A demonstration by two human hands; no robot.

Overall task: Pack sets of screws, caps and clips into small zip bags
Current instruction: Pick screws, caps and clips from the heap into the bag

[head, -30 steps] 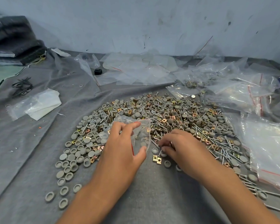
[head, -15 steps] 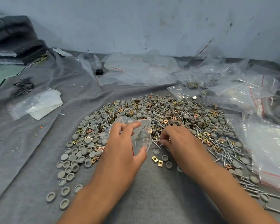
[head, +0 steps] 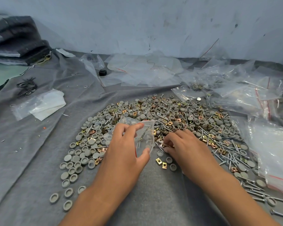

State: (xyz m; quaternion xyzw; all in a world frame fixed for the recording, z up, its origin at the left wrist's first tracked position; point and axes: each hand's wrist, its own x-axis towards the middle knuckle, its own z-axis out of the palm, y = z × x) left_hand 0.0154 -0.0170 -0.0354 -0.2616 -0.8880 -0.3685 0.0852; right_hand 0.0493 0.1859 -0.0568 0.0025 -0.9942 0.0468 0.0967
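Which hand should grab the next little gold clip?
Probably the right hand: its fingers already rest among the small brass-coloured metal clips, while the left hand holds the small clear plastic zip bag.

Two bare forearms, unsleeved as far as the near edge, are shown ending in the left hand and right hand, both ungloved, with short trimmed nails visible.
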